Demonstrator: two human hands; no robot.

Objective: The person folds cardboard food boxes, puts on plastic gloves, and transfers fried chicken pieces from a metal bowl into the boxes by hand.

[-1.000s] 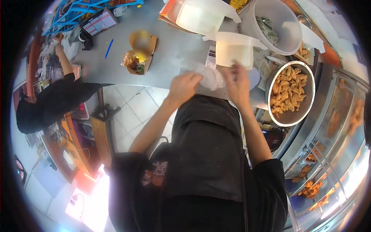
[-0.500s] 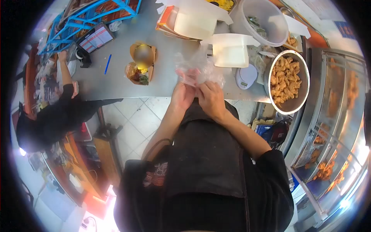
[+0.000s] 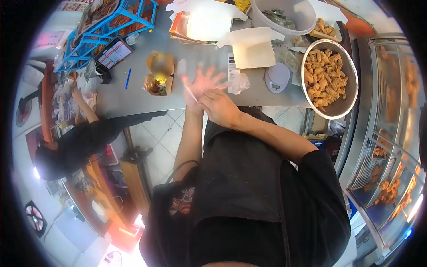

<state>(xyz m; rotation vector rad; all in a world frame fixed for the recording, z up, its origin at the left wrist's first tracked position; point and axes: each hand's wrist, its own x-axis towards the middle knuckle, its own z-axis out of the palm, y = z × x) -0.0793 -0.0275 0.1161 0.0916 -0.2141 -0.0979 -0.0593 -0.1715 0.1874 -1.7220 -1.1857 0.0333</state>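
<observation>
My left hand (image 3: 205, 83) is held up over the counter edge with its fingers spread, inside a thin clear plastic glove (image 3: 192, 94). The right hand (image 3: 221, 108) is bare and closed, its fingers pinching the glove near the left wrist. Just right of the hands, crumpled clear plastic (image 3: 240, 83) lies on the counter beside a printed slip (image 3: 233, 66). To the left, an open brown takeaway box (image 3: 159, 88) holds food with greens and something yellow.
Beyond my hands are open white cartons (image 3: 254, 53), a kitchen scale (image 3: 279, 78), a steel bowl of fried chicken (image 3: 327, 80) and a translucent tub (image 3: 284, 18). A blue pen (image 3: 128, 78), a tablet (image 3: 114, 53) and a blue rack (image 3: 100, 33) sit left. Another person (image 3: 80, 142) stands left.
The gathered clear plastic now covers my left hand, whose fingers have spread. My right hand has moved left to the left wrist. The other person's arm has shifted.
</observation>
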